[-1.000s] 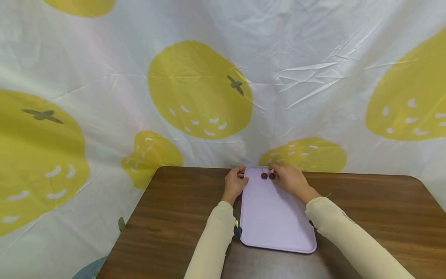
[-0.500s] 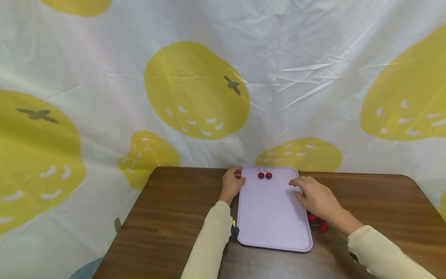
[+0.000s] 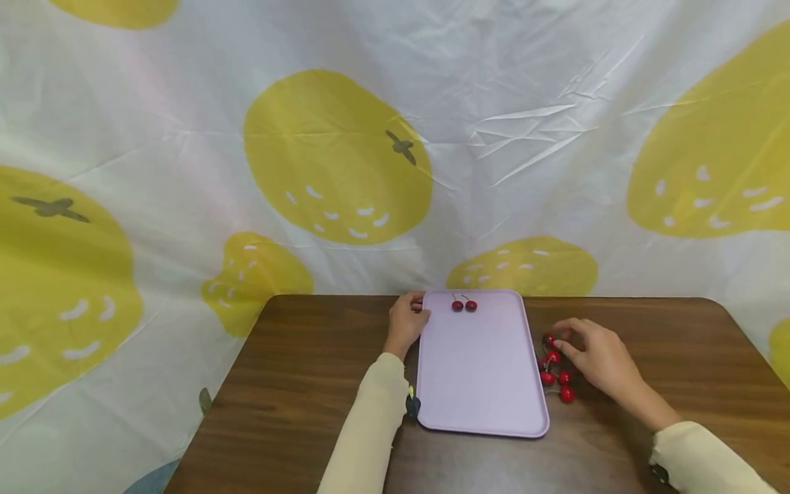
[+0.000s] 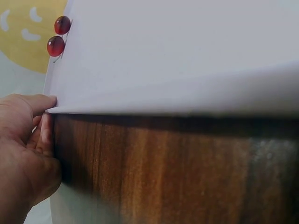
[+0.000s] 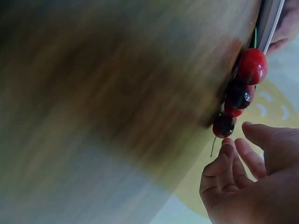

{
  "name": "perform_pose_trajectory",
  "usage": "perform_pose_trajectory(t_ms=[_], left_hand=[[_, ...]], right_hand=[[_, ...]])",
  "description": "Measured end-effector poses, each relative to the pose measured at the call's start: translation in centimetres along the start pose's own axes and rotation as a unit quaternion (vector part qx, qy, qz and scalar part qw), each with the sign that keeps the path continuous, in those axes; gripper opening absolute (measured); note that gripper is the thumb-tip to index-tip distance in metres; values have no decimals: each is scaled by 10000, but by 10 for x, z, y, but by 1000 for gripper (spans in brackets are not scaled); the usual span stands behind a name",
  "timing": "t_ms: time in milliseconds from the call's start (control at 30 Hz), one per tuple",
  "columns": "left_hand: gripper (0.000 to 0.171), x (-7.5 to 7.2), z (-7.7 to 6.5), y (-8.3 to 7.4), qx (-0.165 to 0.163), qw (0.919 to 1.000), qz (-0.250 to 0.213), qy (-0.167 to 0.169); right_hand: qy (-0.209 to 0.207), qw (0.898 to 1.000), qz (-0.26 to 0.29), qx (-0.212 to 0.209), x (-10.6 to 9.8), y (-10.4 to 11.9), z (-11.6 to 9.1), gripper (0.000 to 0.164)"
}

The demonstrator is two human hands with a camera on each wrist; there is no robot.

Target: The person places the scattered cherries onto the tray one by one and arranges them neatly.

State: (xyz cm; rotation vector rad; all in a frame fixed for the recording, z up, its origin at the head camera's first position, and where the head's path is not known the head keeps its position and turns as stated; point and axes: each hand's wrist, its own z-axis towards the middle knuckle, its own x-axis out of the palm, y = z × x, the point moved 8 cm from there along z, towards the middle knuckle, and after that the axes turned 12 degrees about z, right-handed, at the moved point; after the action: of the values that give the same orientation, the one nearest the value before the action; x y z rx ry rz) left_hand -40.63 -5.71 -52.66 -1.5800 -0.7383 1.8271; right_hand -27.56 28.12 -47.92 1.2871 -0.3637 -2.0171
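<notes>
A lilac rectangular tray [image 3: 475,384] lies on the wooden table. Its far left corner is pinched by my left hand [image 3: 405,326], thumb [image 4: 44,101] over the rim and the other fingers below. Inside the tray's far end sit two stemmed red cherries [image 3: 471,306], side by side. Several more cherries [image 3: 566,394] are bunched on the table against the tray's right edge. At the far end of that bunch, my right hand [image 3: 601,353] has its thumb and fingers spread right at a dark red cherry [image 5: 224,125], whose stem points toward the fingertips.
The brown table [image 3: 321,384] ends just past the tray's far edge. Behind it hangs a white cloth [image 3: 469,206] printed with large yellow fruit. A dark wrist strap [image 3: 413,405] shows at my left sleeve, close to the tray's left edge.
My right hand has left the cherries at the tray's far end and moved right to the bunch beside the tray. Two cherries stay in the tray; my left hand keeps its hold.
</notes>
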Motion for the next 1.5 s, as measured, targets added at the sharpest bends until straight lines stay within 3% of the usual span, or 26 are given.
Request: perform_pose_trajectory(t_ms=[400,600,833,1233,1500], left_hand=[[37,-2,-2,-3,-17,10000,-32,-4],[37,-3,-2,-2,27,10000,-45,-27],[37,-2,-2,-1,63,10000,5,-32],[37,-2,0,-1,121,9999,13,-85],[37,-3,-1,-2,91,9999,13,-97]], right_hand=[[52,9987,200,475,10,-8,8,21],[189,9985,195,469,16,-8,10,16],[246,9984,156,481,20,-11,11,15],[527,9940,-61,952,24,-11,17,19],[680,9924,-133,1017,27,-9,16,19]])
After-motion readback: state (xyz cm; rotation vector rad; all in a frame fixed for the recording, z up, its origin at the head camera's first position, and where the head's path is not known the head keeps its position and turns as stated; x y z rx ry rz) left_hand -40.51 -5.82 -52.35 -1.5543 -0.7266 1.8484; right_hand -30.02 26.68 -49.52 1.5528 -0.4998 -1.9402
